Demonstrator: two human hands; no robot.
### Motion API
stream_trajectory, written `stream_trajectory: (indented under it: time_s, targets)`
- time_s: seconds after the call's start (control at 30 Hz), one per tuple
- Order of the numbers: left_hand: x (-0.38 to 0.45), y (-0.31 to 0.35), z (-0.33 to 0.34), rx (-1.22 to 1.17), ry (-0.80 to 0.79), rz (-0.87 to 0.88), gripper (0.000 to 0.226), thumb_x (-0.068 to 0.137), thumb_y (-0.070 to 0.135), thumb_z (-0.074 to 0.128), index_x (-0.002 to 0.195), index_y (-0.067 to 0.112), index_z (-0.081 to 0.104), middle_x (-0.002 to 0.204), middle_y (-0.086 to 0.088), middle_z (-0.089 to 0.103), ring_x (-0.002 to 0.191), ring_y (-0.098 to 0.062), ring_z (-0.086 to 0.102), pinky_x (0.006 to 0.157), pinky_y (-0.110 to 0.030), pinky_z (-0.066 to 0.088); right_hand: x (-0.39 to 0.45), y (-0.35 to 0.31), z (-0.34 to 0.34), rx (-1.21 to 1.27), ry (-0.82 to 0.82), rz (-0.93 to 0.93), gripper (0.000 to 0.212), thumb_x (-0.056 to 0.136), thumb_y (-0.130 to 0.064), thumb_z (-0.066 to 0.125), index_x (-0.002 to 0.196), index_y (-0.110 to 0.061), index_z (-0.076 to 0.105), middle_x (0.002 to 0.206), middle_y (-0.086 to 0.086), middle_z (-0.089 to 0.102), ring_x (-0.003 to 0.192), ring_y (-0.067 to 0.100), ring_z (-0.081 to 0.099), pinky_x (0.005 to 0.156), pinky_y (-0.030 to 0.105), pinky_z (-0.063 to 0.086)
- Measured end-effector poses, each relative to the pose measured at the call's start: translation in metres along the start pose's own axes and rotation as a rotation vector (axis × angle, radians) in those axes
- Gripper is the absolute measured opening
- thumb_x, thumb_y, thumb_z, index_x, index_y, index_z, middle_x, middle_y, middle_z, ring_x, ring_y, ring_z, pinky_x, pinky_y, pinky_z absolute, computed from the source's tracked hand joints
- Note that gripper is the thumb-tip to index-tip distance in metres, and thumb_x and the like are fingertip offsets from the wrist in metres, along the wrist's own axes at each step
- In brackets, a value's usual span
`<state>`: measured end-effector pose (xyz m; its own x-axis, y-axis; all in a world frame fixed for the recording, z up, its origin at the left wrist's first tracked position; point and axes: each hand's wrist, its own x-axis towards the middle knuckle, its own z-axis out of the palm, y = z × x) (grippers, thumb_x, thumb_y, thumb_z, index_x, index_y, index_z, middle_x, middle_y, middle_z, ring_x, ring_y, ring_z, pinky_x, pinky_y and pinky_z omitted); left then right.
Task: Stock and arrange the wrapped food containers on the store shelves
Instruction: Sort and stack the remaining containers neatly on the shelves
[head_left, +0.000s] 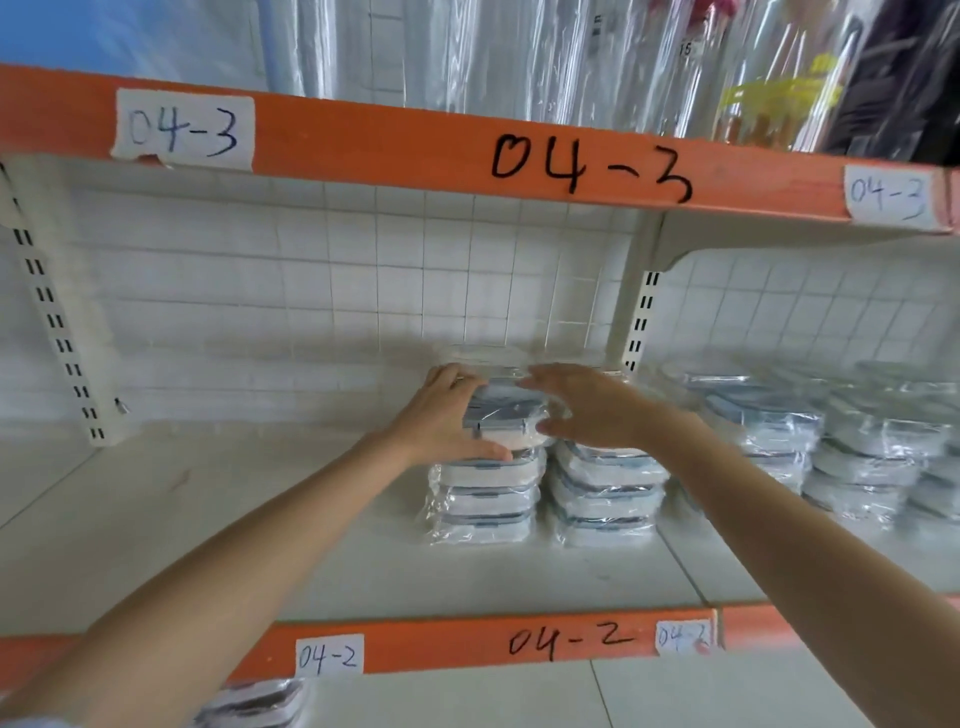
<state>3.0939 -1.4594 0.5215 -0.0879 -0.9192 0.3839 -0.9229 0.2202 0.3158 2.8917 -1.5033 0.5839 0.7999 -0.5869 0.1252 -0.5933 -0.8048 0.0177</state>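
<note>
**shelfnerd:** While reaching over the cream shelf (218, 519) marked 04-2 on its orange edge strip (467, 644), got both hands on one wrapped food container (506, 415). Sits on top of the left stack (485, 496), just beside a second stack (605, 493).

**binwrangler:** Grip status?

**shelfnerd:** Left hand (447, 421) holding the container's left side, thumb along the front edge, fingers curled over the far corner. Right hand (592, 408) laid over the right side, fingers fairly straight, resting on the plastic wrap. Can't tell how firmly.

**binwrangler:** Anything else nearby?

**shelfnerd:** More wrapped stacks (841, 441) off to the right, past the slotted upright (641, 322). White wire grid (415, 270) behind. Orange 04-3 beam (363, 140) overhead, with clear-wrapped goods (519, 57) above it. Another wrapped container (254, 704) poking out on the level below.
</note>
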Motion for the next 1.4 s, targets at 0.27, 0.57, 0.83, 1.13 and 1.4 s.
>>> stream_trajectory:
  time_s: [0.27, 0.57, 0.83, 1.13, 1.4]
  targets:
    - [-0.042, -0.043, 0.008, -0.347, 0.044, -0.267, 0.102, 0.059, 0.049, 0.084, 0.140, 0.014, 0.032, 0.138, -0.004, 0.038, 0.121, -0.015, 0.045, 0.101, -0.031, 0.042, 0.023, -0.020, 0.014, 0.071, -0.037, 0.057, 0.070, 0.088, -0.052, 0.053, 0.148, -0.032, 0.023, 0.158, 0.005, 0.013, 0.144, 0.025, 0.014, 0.115, 0.038, 0.012]
    - [-0.035, -0.036, 0.027, -0.529, 0.165, -0.311, 0.050, 0.064, 0.030, 0.085, 0.104, 0.024, 0.056, 0.096, 0.020, 0.058, 0.085, 0.005, 0.056, 0.065, 0.001, 0.040, 0.030, -0.019, 0.020, -0.017, -0.040, 0.128, 0.070, 0.083, -0.059, 0.055, 0.142, -0.028, 0.034, 0.139, 0.010, 0.041, 0.129, 0.027, 0.031, 0.109, 0.035, 0.017]
    - [-0.033, -0.034, 0.010, -0.633, -0.003, -0.336, 0.070, 0.050, 0.067, 0.078, 0.097, 0.017, 0.065, 0.104, 0.008, 0.066, 0.099, -0.006, 0.060, 0.081, -0.022, 0.046, 0.033, -0.023, 0.019, 0.059, -0.034, 0.182, 0.078, 0.068, -0.060, 0.071, 0.132, -0.033, 0.036, 0.127, 0.004, 0.043, 0.123, 0.029, 0.031, 0.102, 0.041, 0.026]
    - [-0.051, -0.044, -0.050, -1.395, 0.205, -0.468, 0.050, 0.074, 0.030, 0.072, 0.116, 0.014, 0.051, 0.093, -0.009, 0.065, 0.078, -0.024, 0.067, 0.061, -0.036, 0.055, 0.060, -0.082, 0.012, 0.309, 0.142, 0.093, 0.076, 0.080, -0.065, 0.054, 0.137, -0.019, 0.036, 0.110, -0.002, 0.036, 0.108, 0.019, 0.042, 0.090, 0.028, 0.034]
    - [-0.047, -0.058, -0.091, -1.150, 0.090, -0.695, 0.025, 0.081, 0.044, 0.067, 0.085, 0.019, 0.067, 0.073, 0.001, 0.070, 0.064, -0.014, 0.067, 0.060, -0.022, 0.053, 0.058, -0.073, -0.005, 0.160, 0.180, -0.247, 0.097, 0.078, -0.020, 0.074, 0.150, -0.023, 0.010, 0.150, 0.007, 0.017, 0.138, 0.024, 0.018, 0.111, 0.029, 0.017]
